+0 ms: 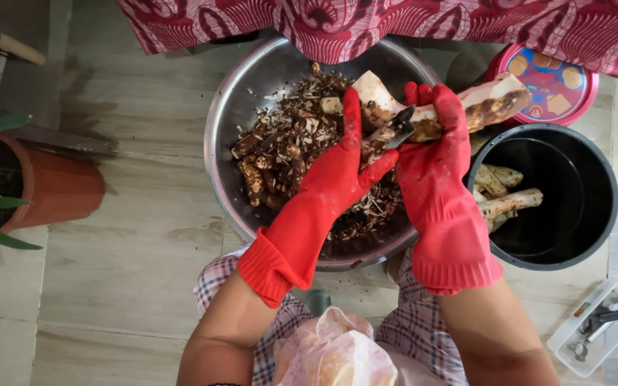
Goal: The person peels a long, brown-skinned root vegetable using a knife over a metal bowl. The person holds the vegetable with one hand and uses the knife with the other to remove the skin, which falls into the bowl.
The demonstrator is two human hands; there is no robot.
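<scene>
Just above the frame's centre, a long pale root point(488, 104), half skinned, lies across the steel bowl point(227, 129) so its brown peelings point(287, 154) fall inside. The right hand point(438, 164), in a red glove, has its fingers clamped around the root; the left hand point(341, 164), gloved too, closes its fingers on a small knife point(397, 129) laid against it. At right, a black bucket point(595, 186) holds 3 or so peeled pieces point(506, 196). Everything rests on pale stone floor tiles point(130, 236), with a terracotta pot point(59, 189) at left.
</scene>
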